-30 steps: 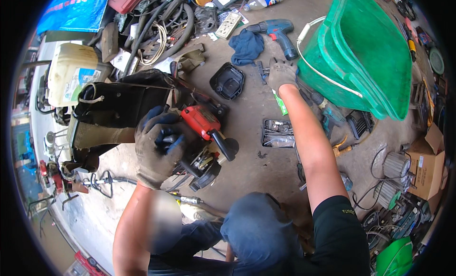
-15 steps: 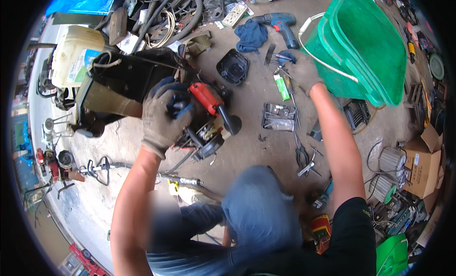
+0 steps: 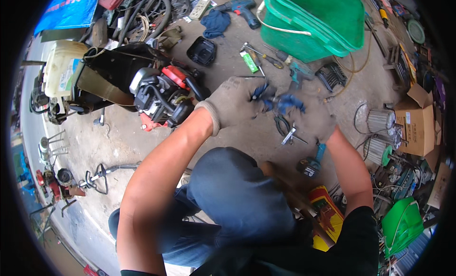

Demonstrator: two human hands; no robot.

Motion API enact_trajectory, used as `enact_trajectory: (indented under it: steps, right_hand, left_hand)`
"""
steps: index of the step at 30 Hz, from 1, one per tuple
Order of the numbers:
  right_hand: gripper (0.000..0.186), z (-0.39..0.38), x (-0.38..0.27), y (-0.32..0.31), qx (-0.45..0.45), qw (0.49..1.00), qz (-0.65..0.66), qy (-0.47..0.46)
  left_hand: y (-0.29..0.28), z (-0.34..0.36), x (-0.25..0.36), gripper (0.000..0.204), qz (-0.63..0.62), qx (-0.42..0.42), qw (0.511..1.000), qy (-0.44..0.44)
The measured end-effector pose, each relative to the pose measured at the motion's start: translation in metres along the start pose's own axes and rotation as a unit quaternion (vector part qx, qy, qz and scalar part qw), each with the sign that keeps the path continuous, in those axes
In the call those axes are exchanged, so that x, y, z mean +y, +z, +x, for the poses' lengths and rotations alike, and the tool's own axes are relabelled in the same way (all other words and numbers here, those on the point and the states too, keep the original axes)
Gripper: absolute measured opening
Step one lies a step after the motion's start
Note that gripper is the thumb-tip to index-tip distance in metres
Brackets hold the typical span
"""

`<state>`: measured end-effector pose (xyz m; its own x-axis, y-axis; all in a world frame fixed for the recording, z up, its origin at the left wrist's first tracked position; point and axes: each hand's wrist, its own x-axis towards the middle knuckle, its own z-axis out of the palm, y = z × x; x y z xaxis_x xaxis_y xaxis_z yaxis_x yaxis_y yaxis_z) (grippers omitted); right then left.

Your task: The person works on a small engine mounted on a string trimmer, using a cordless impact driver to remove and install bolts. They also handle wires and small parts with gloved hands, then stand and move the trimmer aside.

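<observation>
My left hand and my right hand, both in grey gloves with blue fingertips, are close together above the floor in front of my knee. The left fingers curl inward; what they hold, if anything, does not show. Motion smears the right fingers. Left of my hands sits a small engine with a red part, joined to a black frame. Beyond my hands lie a green-and-white packet and a screwdriver. Pliers and a metal T-shaped tool lie just below my fingers.
A green bucket stands at the far right, with a cordless drill and blue cloth left of it. A black cover lies beyond the engine. Another drill is near my right forearm. A cardboard box stands right.
My left hand has left the engine and moved right. My right hand has come back from beside the bucket toward it. The view has shifted, so the floor things appear farther left and up.
</observation>
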<state>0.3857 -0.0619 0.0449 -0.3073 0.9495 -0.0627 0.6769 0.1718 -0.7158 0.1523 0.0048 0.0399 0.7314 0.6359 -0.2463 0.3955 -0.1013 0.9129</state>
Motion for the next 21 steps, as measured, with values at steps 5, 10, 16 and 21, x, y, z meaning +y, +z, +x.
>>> enact_trajectory:
  steps: [5, 10, 16, 21]
  right_hand:
    - [0.026, -0.052, 0.04, 0.033, -0.096, 0.992, -0.017, 0.08]
    - [0.024, -0.141, 0.144, 0.035, 0.055, 0.961, 0.01, 0.271]
    - [0.018, -0.148, 0.141, 0.066, -0.019, 0.92, 0.173, 0.352]
    - [0.016, -0.103, 0.098, 0.094, -0.094, 0.902, 0.273, 0.321]
  left_hand:
    - [0.06, -0.007, -0.057, 0.022, -0.144, -0.026, 0.987, -0.072]
    - [0.099, -0.017, -0.15, 0.024, -0.271, -0.042, 0.932, -0.238]
    - [0.167, 0.007, -0.174, 0.037, 0.081, 0.168, 0.982, 0.018]
    - [0.158, 0.018, -0.136, 0.039, -0.074, -0.154, 0.98, -0.1]
